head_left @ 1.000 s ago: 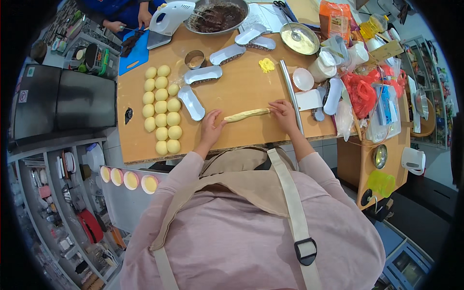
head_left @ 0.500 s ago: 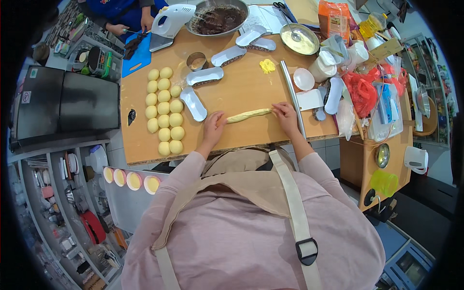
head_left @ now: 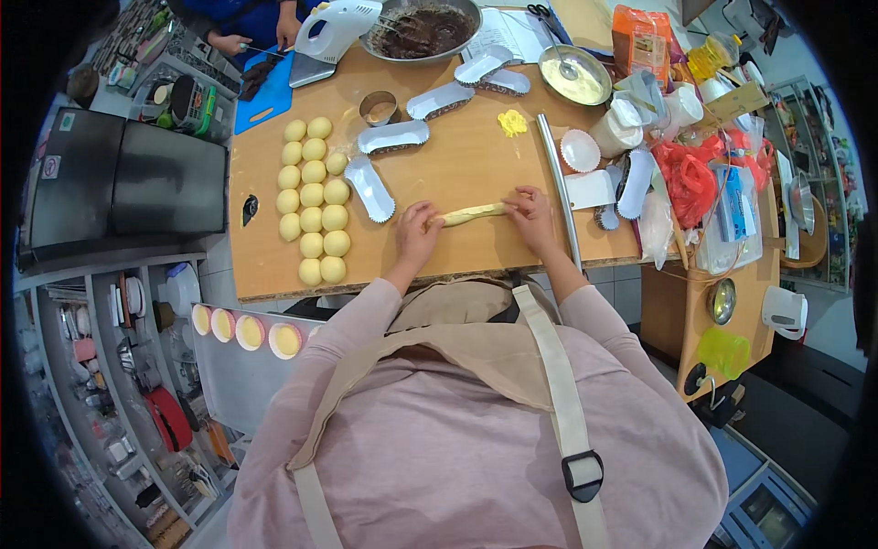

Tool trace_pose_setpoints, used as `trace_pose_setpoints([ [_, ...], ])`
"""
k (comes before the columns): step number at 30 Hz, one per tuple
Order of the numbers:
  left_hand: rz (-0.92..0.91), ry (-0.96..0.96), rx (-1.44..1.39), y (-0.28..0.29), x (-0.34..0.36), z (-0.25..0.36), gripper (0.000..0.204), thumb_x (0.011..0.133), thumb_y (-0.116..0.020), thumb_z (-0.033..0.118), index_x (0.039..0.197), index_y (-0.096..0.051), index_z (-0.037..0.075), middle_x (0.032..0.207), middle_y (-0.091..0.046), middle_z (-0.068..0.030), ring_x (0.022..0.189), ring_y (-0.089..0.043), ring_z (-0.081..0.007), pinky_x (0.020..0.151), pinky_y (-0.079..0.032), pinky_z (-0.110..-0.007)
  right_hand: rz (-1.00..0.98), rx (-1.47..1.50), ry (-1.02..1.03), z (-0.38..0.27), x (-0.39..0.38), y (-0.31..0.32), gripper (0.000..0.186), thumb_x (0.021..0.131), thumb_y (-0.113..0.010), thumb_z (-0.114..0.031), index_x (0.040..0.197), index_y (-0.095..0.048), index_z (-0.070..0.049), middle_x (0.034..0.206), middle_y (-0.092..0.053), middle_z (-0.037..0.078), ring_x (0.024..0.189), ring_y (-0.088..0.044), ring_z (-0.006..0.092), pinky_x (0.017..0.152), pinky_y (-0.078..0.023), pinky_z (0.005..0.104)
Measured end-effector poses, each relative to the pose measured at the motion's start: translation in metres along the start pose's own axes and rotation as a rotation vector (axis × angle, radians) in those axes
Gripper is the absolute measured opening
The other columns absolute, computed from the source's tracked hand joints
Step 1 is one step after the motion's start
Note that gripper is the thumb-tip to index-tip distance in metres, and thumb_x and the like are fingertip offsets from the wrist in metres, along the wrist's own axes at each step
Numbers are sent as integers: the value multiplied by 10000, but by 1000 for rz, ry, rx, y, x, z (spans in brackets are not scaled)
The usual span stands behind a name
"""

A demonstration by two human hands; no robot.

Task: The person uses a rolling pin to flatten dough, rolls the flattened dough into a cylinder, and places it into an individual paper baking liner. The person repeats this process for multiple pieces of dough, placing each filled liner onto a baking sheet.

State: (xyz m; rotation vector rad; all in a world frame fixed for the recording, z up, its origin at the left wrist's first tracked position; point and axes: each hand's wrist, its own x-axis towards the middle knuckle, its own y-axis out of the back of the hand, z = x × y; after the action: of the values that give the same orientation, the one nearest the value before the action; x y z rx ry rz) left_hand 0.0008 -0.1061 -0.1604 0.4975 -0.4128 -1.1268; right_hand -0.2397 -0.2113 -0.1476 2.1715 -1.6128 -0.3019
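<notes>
A long pale-yellow dough roll [head_left: 473, 214] lies near the front edge of the wooden table. My left hand [head_left: 418, 231] has its fingers closed at the roll's left end. At the other end, the fingers of my right hand [head_left: 532, 220] pinch the dough. Several round dough balls [head_left: 312, 195] stand in rows to the left of my hands. Just beyond my left hand is a long white paper mould [head_left: 370, 189], with more such moulds farther back. A steel bar [head_left: 559, 188] lies to the right of my right hand.
At the back stand a bowl of dark filling [head_left: 472, 18], a hand mixer [head_left: 336, 30] and a pan with pale cream [head_left: 574, 75]. Yellow spread [head_left: 512, 123] sits mid-table. Bags and tubs crowd the right. A person's hand [head_left: 229, 42] works by a blue board [head_left: 264, 102].
My hands have come slightly closer together along the roll, and less of the dough shows between them. The view has shifted a little.
</notes>
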Motion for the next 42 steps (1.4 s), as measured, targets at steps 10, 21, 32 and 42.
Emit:
trace_pose_setpoints([
  [10,42,-10,-109,7,-7,-5,265,775,-759,151,997,-687,24,1193,-592,-129,1125,-555,-296,960,-459,-385,56,88,-30,23,8,4,344,862,-694,-232,1197,-674,-157,1305,-500,138,1195,-488,298,1024,-380,399],
  [21,-107,95,-5,17,-8,-6,307,821,-716,105,1089,-634,-23,1215,-557,-138,1119,-568,-278,886,-522,-351,-150,65,-49,20,9,13,298,897,-657,-203,1186,-672,-132,1330,-450,110,1238,-449,240,1006,-412,353],
  [32,56,-316,441,87,-11,3,535,742,-758,180,1230,-547,124,1287,-526,-87,1202,-470,-291,990,-354,-442,-41,-513,329,-44,-4,-18,312,778,-736,-219,1090,-720,-223,1297,-543,67,1201,-466,276,1011,-309,457],
  [42,59,-385,632,106,3,-14,146,753,-733,189,892,-693,175,1063,-617,23,1108,-502,-229,917,-333,-425,-55,-565,427,-31,1,-11,81,749,-742,-217,830,-743,-205,1189,-618,-34,1140,-510,208,999,-286,437],
])
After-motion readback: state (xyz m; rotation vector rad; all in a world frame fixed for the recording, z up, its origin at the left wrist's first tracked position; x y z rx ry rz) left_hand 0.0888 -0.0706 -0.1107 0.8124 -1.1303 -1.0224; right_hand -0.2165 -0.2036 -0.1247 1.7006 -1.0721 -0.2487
